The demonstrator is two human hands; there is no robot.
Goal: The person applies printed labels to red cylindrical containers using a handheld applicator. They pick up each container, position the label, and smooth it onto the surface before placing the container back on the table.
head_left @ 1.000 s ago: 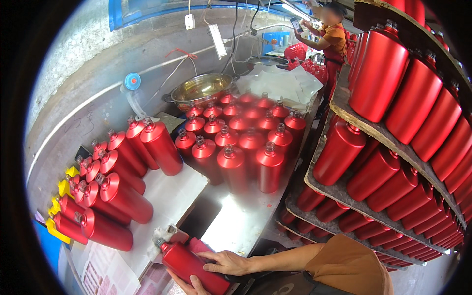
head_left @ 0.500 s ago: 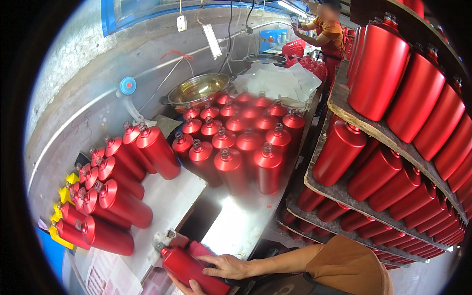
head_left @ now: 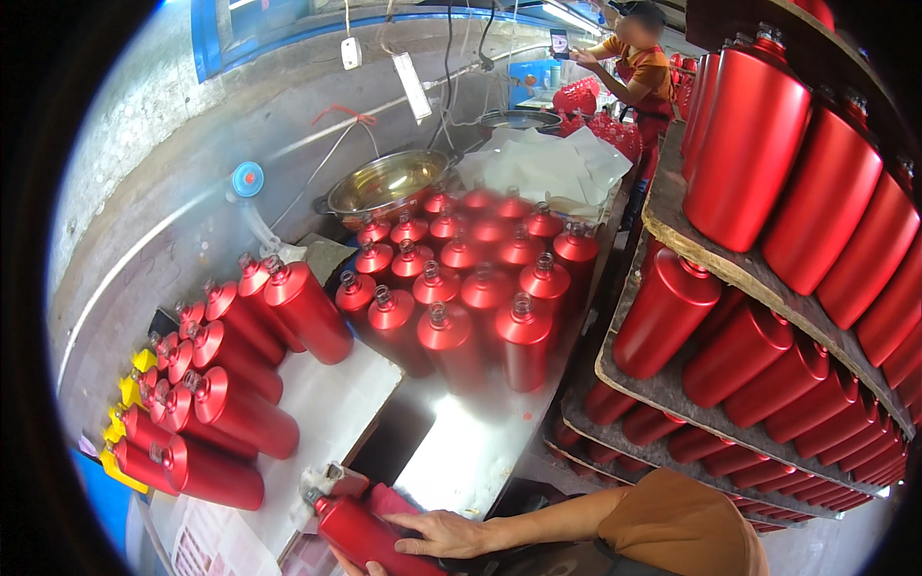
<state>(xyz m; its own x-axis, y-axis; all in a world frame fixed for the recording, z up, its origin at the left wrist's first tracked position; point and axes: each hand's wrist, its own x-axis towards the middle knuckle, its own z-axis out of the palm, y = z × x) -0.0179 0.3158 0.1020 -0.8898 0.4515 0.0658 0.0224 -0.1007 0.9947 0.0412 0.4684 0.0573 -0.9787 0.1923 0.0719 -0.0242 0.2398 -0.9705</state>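
Observation:
A glossy red bottle point(head_left: 360, 531) lies tilted at the near edge of the table, its clear neck against a crumpled greyish-white piece point(head_left: 331, 483). My left hand point(head_left: 357, 566) curls round its near side, and only some fingers show. Across the bottle's upper right side my right hand point(head_left: 444, 534) rests its bent fingers, gripping it. A pinkish-red cloth point(head_left: 389, 501) sits between the bottle and the bright table patch. To the left, several red bottles point(head_left: 245, 413) stand in a cluster on a white board point(head_left: 331, 394); another group point(head_left: 447, 331) stands farther back.
On my right, racks with wooden shelves point(head_left: 740, 264) hold many red bottles. A metal bowl point(head_left: 389, 182) and white sheets point(head_left: 547, 158) lie at the back. Yellow pieces point(head_left: 125, 470) line the left edge. Farther off, a person point(head_left: 643, 72) in an orange shirt holds up a phone.
My right hand stays on the bottle, its fingers slightly shifted. My left hand's fingers have slid a little lower and show less. The far person's phone has moved left and turned.

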